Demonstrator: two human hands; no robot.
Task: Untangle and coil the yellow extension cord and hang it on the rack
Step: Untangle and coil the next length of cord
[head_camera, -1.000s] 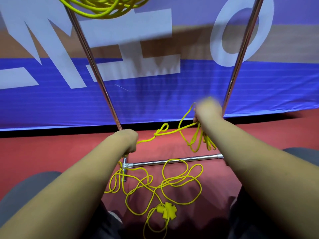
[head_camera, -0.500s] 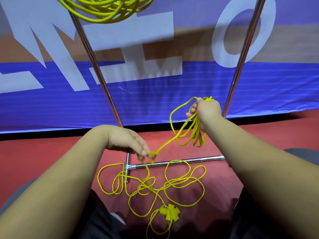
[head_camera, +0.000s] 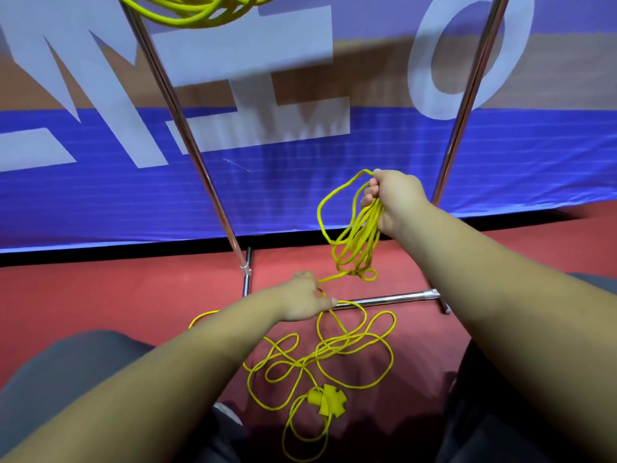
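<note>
Head view, looking down past two bare forearms, and a fair bit is cut off or hidden. A bunch of yellow-green cable loops (head_camera: pixel 200 11) hangs at the very top and is cropped by the frame edge, so what carries it is out of sight. The left hand (head_camera: pixel 303 302) is low, near the red floor (head_camera: pixel 100 295), and shows only its back. A strand comes out from under its fingers, which look closed on it, though the grip itself is hidden. The right hand (head_camera: pixel 395 198) is higher and further right, its fingers clenched round a bundle of hanging loops. The thin yellow extension cord (head_camera: pixel 350 349) runs from that bundle through a small knot to the left hand. From there it spills onto the floor in loose, overlapping loops between the person's dark-trousered knees (head_camera: pixel 66 379). Some loops cross one another, and just how they are tangled is hard to make out. A chunky yellow cross-shaped socket block (head_camera: pixel 325 399) lies among the nearest loops. The chrome tube rack (head_camera: pixel 187 135) stands beyond, its two uprights leaning apart and running off the top of the frame. Its low crossbar (head_camera: pixel 384 300) rests just beyond the floor loops, with one loop lying across it beside the left hand. Behind the rack hangs a blue banner with big white letters (head_camera: pixel 300 182).
</note>
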